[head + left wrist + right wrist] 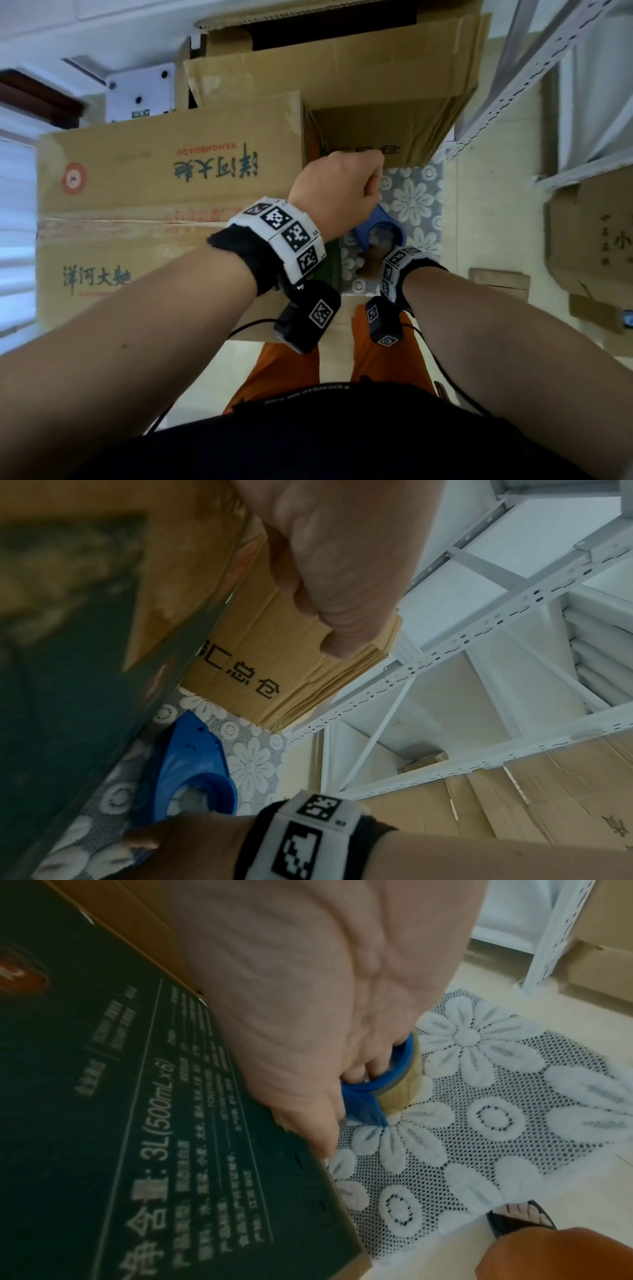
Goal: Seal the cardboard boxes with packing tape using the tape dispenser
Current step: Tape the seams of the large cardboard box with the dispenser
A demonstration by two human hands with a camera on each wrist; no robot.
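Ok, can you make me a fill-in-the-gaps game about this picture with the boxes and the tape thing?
1. The tape dispenser is coloured ____.
2. It sits on a lace mat patterned with white ____.
3. The ____ hand reaches down and has its fingers on the dispenser.
4. The big cardboard box has a strip of ____ along its top seam.

Missing words: blue; flowers; right; tape

A: So where's the tape dispenser (378,230)?

B: It's the blue plastic one, down on the lace flower mat right beside the cardboard box (171,192), with a roll of tan packing tape (407,1088) loaded in its ring.

A: And the box?

B: Big brown carton with Chinese print on top and a dark green side. Its flaps are closed, with a shiny strip along the middle seam.
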